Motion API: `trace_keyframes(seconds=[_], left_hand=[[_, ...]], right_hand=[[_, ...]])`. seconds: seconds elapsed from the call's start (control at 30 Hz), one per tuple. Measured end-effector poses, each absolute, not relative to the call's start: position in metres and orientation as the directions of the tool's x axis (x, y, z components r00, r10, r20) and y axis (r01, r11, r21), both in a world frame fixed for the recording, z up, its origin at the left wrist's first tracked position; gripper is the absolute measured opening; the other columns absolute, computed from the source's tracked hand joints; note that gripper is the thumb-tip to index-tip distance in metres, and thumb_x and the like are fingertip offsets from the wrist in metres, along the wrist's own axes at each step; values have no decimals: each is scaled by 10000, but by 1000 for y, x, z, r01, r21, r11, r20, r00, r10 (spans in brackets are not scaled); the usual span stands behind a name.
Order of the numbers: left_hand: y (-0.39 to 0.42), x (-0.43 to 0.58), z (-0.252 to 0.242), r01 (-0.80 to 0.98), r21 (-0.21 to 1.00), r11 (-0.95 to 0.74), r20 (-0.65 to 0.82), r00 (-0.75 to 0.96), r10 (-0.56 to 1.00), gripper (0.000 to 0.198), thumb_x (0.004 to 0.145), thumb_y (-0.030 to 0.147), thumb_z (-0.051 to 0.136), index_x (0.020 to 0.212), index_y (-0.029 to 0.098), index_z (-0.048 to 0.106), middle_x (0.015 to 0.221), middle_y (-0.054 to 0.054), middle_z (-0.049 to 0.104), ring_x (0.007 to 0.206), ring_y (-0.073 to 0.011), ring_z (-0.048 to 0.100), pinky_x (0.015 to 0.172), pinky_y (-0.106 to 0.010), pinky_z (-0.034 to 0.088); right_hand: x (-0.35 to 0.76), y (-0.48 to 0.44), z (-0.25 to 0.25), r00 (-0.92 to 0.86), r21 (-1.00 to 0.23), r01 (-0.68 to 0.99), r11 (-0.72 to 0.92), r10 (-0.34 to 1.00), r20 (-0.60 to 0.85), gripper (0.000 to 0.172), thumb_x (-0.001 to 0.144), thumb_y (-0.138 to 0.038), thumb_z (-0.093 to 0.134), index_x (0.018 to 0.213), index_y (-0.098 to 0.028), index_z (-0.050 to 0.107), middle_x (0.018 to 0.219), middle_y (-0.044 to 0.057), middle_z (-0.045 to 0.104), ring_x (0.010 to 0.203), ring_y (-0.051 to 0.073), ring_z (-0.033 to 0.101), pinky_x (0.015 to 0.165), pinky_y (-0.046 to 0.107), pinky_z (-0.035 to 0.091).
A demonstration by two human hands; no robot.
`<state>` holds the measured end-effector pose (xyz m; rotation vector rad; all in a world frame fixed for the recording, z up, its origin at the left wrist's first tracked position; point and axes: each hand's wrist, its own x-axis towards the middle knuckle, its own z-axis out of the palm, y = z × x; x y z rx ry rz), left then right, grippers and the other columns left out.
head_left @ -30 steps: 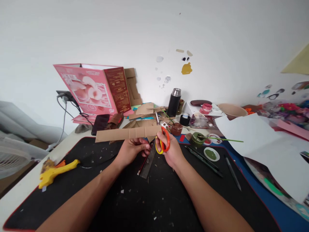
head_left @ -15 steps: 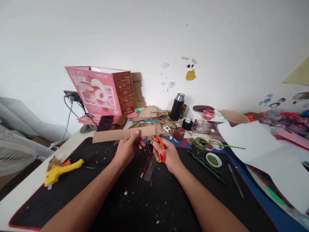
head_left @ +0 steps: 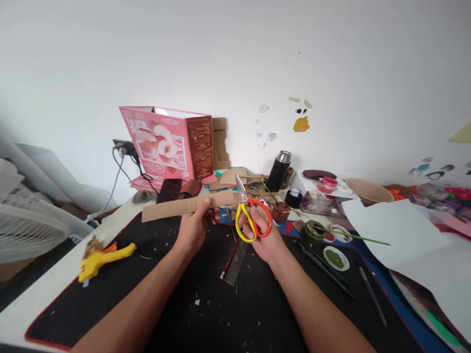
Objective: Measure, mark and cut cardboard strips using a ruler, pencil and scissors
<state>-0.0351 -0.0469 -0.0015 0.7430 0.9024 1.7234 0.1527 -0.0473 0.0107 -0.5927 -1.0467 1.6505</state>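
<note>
Pinched between the thumb and fingers of my left hand (head_left: 196, 225) is a long cardboard strip (head_left: 167, 210), held level above the black mat (head_left: 206, 318) with crease lines near its middle. My right hand (head_left: 268, 240) is closed round a pair of scissors (head_left: 244, 196) with one yellow and one red-orange handle loop. Their blades point up and a little left, just beyond the strip's right end, and look nearly closed. Under the hands, a dark red pencil (head_left: 230, 260) and a clear ruler (head_left: 236, 264) lie on the mat.
A yellow glue gun (head_left: 105, 260) lies at left, by a white fan (head_left: 29, 225). Behind are a pink box (head_left: 165, 147), cardboard scraps (head_left: 233, 175) and a black flask (head_left: 278, 171). Paint jars (head_left: 313, 233), a lid of green paint (head_left: 336, 258) and pens (head_left: 324, 269) sit at right.
My right hand has turned the scissors, so the blades now point upward and both loops face me. The strip stays in my left hand. The view has shifted slightly left.
</note>
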Motion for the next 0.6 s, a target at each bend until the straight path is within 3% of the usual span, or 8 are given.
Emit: trace_keyframes(seconds=[0.23,0.43,0.6], left_hand=[[-48,-34,-4,-449,865,-223,74,-326,942,462,683,524,951,767,142,705,671,-49,717,538,-152,632,490,-275,439],[-46,-37,0,-474,846,-245,72,-353,933,465,682,493,958,834,155,676,660,-30,707,531,-149,637,497,-261,439],[-43,-42,5,-489,828,-276,64,-406,911,413,698,443,938,839,169,663,661,-16,701,541,-143,642,505,-245,445]], right_hand=[[170,-48,-3,-428,-864,-466,-191,903,31,496,791,-562,934,1032,-216,671,827,26,788,440,82,512,393,198,299],[165,-52,-5,-467,-858,-470,-206,883,44,625,831,-759,817,1065,-194,690,756,35,774,386,82,482,392,207,328],[160,-56,-12,-591,-930,-317,-186,805,40,798,848,-849,737,1302,-200,647,804,72,811,507,183,705,430,217,406]])
